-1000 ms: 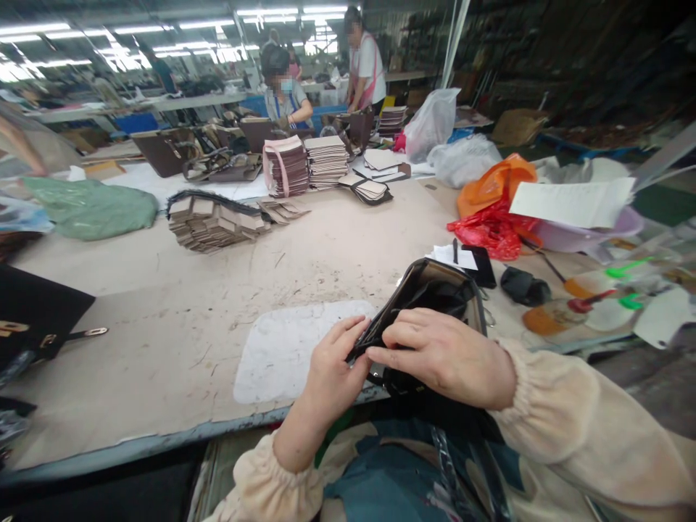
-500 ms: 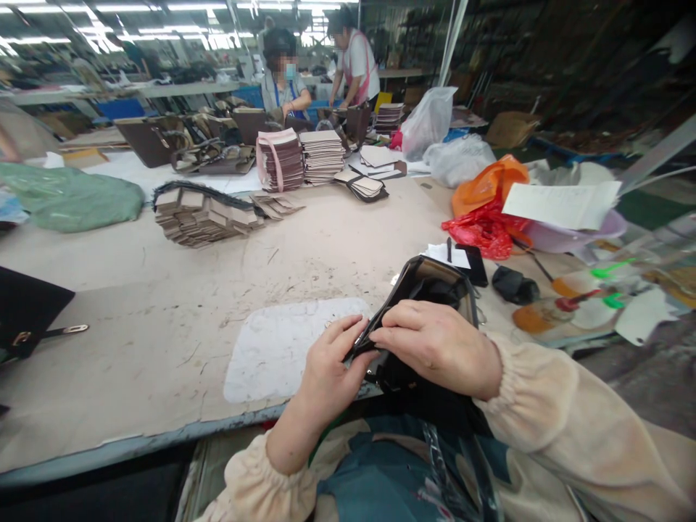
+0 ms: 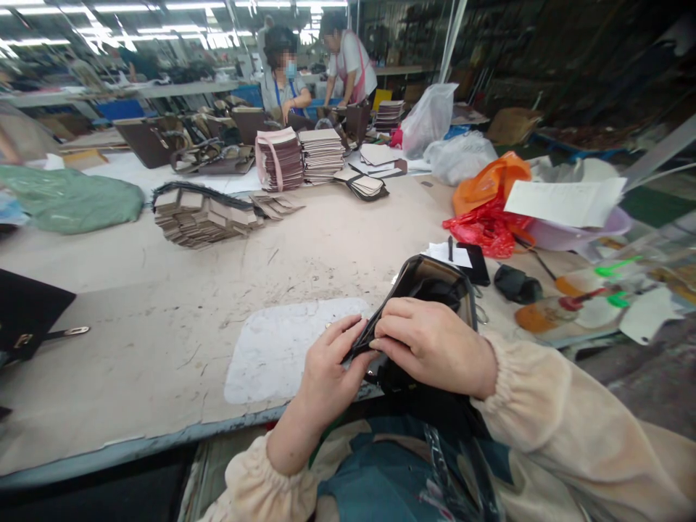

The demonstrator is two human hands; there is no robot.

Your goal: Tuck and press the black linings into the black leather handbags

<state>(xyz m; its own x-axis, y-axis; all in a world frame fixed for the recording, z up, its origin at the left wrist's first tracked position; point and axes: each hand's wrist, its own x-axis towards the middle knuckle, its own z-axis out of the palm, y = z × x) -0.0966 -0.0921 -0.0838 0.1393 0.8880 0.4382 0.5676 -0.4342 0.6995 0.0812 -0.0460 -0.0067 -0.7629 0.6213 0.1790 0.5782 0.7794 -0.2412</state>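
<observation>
Item: bag (image 3: 435, 279), mouth open, braced on table (image 3: 163, 326) edge; left hand (image 3: 329, 370) and right hand (image 3: 435, 344) pinch its rim tight, likely steadying it.

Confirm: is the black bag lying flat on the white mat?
No, the black bag stands open at the edge of the table beside the white mat, its rim pinched by the left hand and right hand.

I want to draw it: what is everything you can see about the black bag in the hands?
The black bag looks like smooth leather, with a tan inner rim and dark lining. Its mouth gapes open, tilted away, at the near edge of the table. The left hand and right hand both pinch its near rim.
</observation>
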